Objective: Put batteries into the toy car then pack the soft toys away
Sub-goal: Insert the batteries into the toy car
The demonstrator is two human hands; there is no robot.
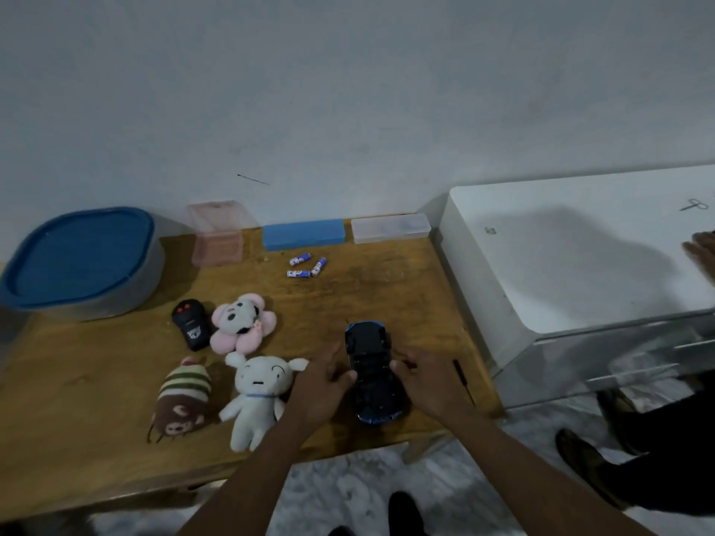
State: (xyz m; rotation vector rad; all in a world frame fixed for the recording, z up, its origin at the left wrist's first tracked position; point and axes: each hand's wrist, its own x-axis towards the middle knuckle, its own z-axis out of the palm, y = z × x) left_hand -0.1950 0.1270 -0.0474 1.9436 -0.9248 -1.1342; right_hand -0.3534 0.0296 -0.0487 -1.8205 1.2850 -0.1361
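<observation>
A blue toy car (370, 357) lies upside down on the wooden table (96, 412), its dark underside up. My left hand (321, 381) grips its left flank and my right hand (423, 381) its right flank. Three blue-and-white batteries (305, 266) lie loose farther back. Left of the car lie three soft toys: a white dog (257, 396), a pink-and-white flower-shaped plush (243, 323) and a brown striped plush (182, 400). A black remote (191, 323) rests beside the pink one.
A grey tub with a blue lid (81, 261) stands at the back left. A pink clear box (216, 234), a blue case (303, 234) and a clear case (390, 228) line the wall. A screwdriver (462, 379) lies right of the car. A white cabinet (572, 265) adjoins; another person's hand (700, 257) rests there.
</observation>
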